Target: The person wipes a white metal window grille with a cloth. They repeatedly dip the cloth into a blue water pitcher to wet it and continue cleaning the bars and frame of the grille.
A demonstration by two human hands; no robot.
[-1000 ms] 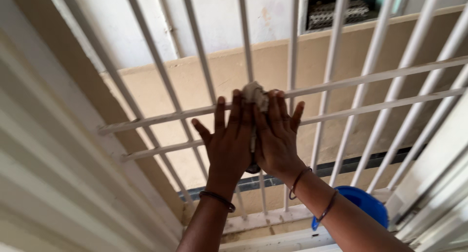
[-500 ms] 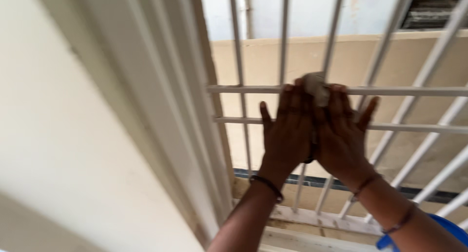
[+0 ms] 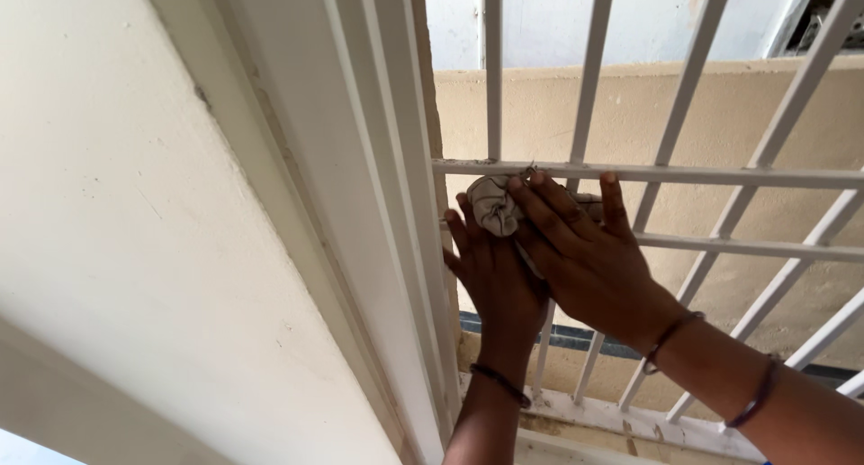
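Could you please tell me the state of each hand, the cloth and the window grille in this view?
Left hand: flat, pressing the cloth from the left.
Right hand: fingers spread over the cloth.
Cloth: crumpled, pinched between both hands against a bar.
Window grille: white-painted bars, fixed in the frame.
Sill: paint chipped, stained.

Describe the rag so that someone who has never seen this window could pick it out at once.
Find the white metal window grille beside the cream wall. At its left end, just under the upper horizontal bar, the left hand and right hand press together against the bars. The rag is the crumpled, greyish-beige wad bunched between them, the only soft, wrinkled thing among straight painted bars.
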